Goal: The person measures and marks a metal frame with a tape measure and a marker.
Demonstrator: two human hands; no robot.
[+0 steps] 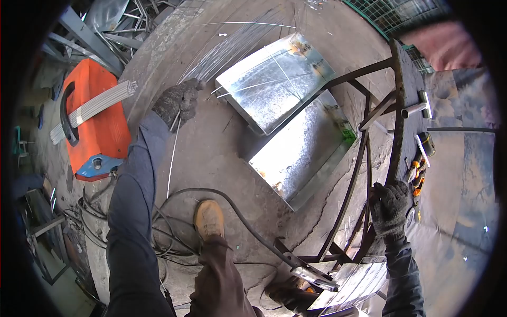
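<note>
My left hand (177, 103), in a dark glove, is closed at the upper left, and a thin metal rod (172, 158) hangs down from it. My right hand (390, 207), gloved too, has its fingers curled at the edge of a dark metal stand (400, 127) on the right; what it holds, if anything, is hidden. Between the hands, two shiny sheet-metal boxes (274, 79) (301, 153) lie on the floor, with thin rods across the upper one. Many loose thin rods (227, 53) are spread on the floor beyond my left hand.
An orange machine (108, 119) with a bundle of rods (95, 108) stands at the left. Black cable (227, 198) loops across the floor near my shoe (209, 217). A clamp-like tool (311, 276) lies low on the stand. Pliers (418, 177) and metal tubing (414, 109) are at the right.
</note>
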